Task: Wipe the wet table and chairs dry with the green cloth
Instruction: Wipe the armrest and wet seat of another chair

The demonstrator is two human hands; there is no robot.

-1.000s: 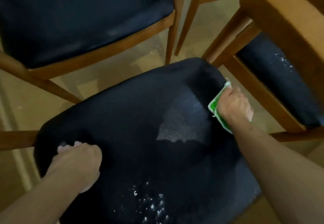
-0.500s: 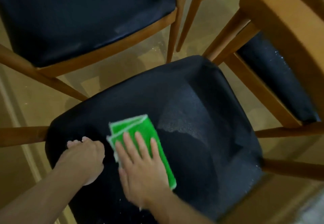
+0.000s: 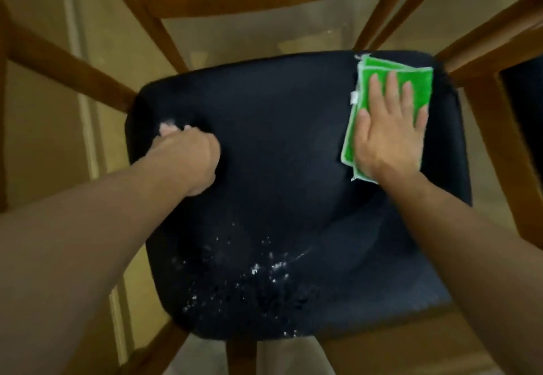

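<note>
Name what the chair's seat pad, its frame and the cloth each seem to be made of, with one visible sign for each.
Seat pad: dark padded upholstery, possibly leatherette; matt, faintly grained, and water droplets bead on it.
Chair frame: wood, it seems, with a smooth mid-brown finish and squared rails.
Green cloth: soft folded textile, perhaps microfibre; stacked layers, a pale edge and a small tag show. The right hand presses it flat.

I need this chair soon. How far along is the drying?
Done: most of the seat looks dry. In hand: the right hand presses the green cloth flat at the far right corner. Left: droplets along the near edge.
</note>
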